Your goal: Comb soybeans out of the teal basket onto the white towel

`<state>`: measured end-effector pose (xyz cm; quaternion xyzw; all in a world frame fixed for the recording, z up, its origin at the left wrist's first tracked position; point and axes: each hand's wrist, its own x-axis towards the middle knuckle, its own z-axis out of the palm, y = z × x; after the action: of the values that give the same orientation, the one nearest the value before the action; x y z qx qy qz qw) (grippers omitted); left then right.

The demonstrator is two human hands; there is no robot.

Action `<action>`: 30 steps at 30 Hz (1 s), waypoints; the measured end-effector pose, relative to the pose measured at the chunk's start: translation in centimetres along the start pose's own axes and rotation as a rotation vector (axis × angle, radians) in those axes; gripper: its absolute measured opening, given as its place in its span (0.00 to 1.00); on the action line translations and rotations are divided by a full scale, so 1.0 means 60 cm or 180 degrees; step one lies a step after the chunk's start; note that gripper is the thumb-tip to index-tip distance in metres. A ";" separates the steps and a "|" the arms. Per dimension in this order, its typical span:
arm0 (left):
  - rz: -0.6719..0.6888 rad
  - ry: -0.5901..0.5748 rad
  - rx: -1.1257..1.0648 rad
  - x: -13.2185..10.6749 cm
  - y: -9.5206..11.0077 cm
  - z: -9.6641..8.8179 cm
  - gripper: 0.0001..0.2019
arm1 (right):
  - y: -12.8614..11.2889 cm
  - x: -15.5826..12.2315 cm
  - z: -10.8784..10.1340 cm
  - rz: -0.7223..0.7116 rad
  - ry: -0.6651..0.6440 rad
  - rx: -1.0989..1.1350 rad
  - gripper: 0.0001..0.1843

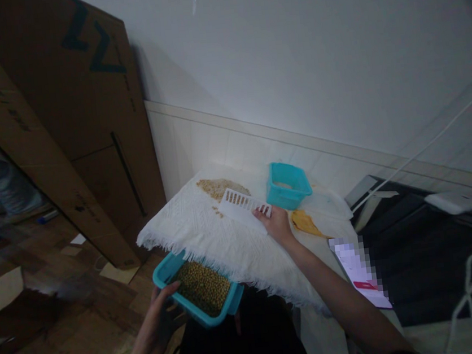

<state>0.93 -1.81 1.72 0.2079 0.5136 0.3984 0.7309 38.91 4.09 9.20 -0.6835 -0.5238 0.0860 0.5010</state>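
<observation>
My left hand (165,304) grips the near-left side of a turquoise plastic basket (158,274) held below the table's front edge. Inside lies a layer of small greenish-yellow beans (203,286). Over the cloth, my right hand (273,224) is closed on the right end of a flat white slotted plastic piece (240,213). Just behind this piece, a pile of pale beans and grains (215,188) is spread on the white fringed cloth (181,220). A few loose beans lie left of the slotted piece.
A second turquoise container (289,193) stands at the back, with a dried yellow leaf (305,223) in front. A phone (360,273) lies on the right edge. White cables (465,287) cross the right side. A tall cardboard box (98,130) stands left.
</observation>
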 end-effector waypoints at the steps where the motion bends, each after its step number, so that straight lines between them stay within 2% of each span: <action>1: -0.0016 0.0001 0.0016 0.001 0.000 -0.001 0.29 | 0.000 0.000 -0.001 -0.0002 -0.0008 -0.0001 0.20; 9: 0.0089 -0.0068 0.0037 -0.006 0.002 0.003 0.30 | 0.000 -0.009 -0.008 -0.0036 -0.0209 0.0012 0.26; 13: 0.0064 -0.0050 0.0037 -0.001 0.000 -0.001 0.25 | -0.008 -0.011 0.001 -0.0025 -0.0230 0.0083 0.28; 20: 0.0078 0.0190 0.0093 0.001 0.013 -0.002 0.20 | -0.029 -0.013 0.022 -0.0001 -0.0408 0.0189 0.29; 25: 0.0094 0.0261 0.0055 0.007 0.017 -0.009 0.18 | -0.040 -0.030 0.011 -0.0132 -0.0847 0.0421 0.25; 30: 0.0018 0.0202 -0.0046 0.016 0.017 -0.022 0.19 | -0.059 -0.077 -0.007 -0.0210 -0.1384 0.0690 0.19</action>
<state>-0.49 -0.56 1.38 0.1913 0.5331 0.4106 0.7146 34.94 -0.05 10.28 -0.5737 -0.6291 0.2704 0.4494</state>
